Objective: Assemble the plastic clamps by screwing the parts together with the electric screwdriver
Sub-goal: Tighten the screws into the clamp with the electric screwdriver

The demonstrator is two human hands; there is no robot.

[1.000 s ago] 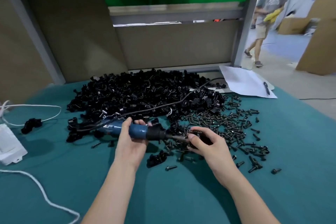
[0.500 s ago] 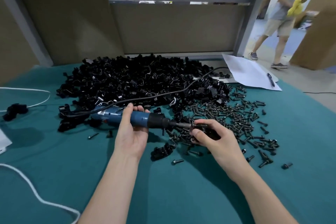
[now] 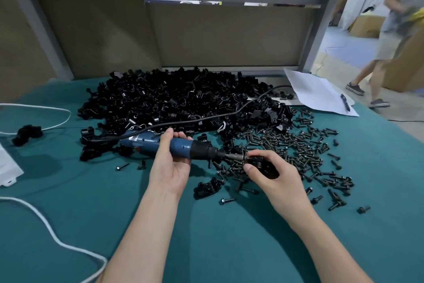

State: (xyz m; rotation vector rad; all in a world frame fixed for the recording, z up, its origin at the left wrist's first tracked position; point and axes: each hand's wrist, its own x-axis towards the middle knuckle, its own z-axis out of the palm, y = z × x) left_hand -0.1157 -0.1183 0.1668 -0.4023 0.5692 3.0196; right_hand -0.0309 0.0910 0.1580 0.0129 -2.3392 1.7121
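My left hand (image 3: 169,168) grips the blue electric screwdriver (image 3: 183,146), which lies level and points right. Its metal bit (image 3: 232,156) meets a black plastic clamp (image 3: 263,164) that my right hand (image 3: 277,181) holds between thumb and fingers. A large heap of black clamp parts (image 3: 183,103) lies behind the hands. Several loose black screws (image 3: 298,149) are spread to the right of the heap. One assembled black clamp (image 3: 207,188) lies on the cloth just below the tool.
The teal cloth table (image 3: 91,214) carries a white cord (image 3: 52,236) at the left, a white box (image 3: 6,165) at the left edge, and paper with a pen (image 3: 321,94) at the back right. A person (image 3: 390,30) walks past on the right.
The hands keep their hold on the screwdriver and clamp. The view has tilted down a little, and the person behind has walked further right.
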